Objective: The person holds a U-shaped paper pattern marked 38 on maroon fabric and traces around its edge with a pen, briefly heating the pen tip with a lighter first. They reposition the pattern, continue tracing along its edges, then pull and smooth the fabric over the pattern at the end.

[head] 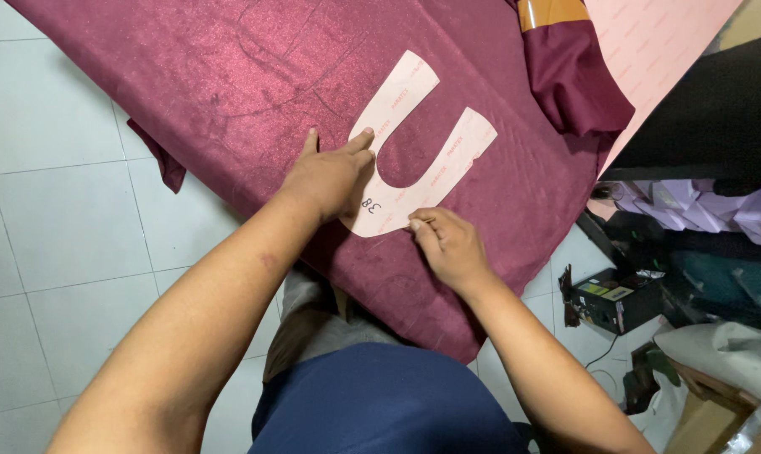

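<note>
Paper pattern (414, 143), a pale U-shape, lies flat on the maroon fabric (229, 76) w/ its two arms running up and to the right, away from me, closed curve nearest my body. My left hand (326, 176) presses flat on the left arm and bend, grip spread wide, holding nothing, just pinning. My right hand (447, 244) sits at the bottom edge of the curve, just right of the left, grip pinched narrow on smth thin, prob a marker or chalk, too small to tell, tip touching the pattern's edge.
</note>
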{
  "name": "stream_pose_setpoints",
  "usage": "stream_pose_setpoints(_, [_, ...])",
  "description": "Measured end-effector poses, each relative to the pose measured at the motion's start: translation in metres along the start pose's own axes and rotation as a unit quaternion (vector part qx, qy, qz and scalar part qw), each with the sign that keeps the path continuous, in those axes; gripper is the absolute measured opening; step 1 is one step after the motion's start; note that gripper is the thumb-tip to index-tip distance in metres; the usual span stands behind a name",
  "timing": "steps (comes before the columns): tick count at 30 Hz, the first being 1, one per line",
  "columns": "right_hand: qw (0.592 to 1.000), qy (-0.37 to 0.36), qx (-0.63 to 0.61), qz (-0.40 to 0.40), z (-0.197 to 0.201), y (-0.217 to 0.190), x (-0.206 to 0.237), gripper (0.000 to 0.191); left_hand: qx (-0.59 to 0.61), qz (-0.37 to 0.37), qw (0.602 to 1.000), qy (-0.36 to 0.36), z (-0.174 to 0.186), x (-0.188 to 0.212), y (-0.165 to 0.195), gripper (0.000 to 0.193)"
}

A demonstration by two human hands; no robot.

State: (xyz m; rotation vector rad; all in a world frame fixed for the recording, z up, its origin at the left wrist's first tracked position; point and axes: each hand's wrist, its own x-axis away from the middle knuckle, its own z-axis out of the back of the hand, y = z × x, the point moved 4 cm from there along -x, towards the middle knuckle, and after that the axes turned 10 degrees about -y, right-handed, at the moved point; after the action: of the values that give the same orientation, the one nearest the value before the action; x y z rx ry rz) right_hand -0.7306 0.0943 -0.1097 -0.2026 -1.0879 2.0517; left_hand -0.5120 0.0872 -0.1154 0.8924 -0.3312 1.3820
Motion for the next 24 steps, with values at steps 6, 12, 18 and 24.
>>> stream_pose_setpoints(6, [0.992, -0.072, -0.086, 0.055, -0.03, -0.016, -0.008, 0.017, 0.027, -0.035, 0.998, 0.044, 0.002, 0.005, -0.006, 0.092])
stream_pose_setpoints(12, [0.997, -0.062, -0.012, 0.045, -0.013, -0.014, -0.005, 0.016, 0.039, -0.052, 0.996, 0.059, -0.002, 0.0, -0.011, 0.095])
stream_pose_setpoints(18, [0.992, -0.078, -0.035, 0.097, -0.036, -0.028, -0.024, 0.014, 0.042, -0.056, 0.996, 0.059, -0.004, -0.008, -0.016, 0.083])
stream_pose_setpoints(24, [0.988, -0.077, 0.049, 0.124, -0.03, -0.036, -0.022, 0.011, 0.051, -0.068, 0.994, 0.068, -0.008, -0.013, -0.022, 0.078])
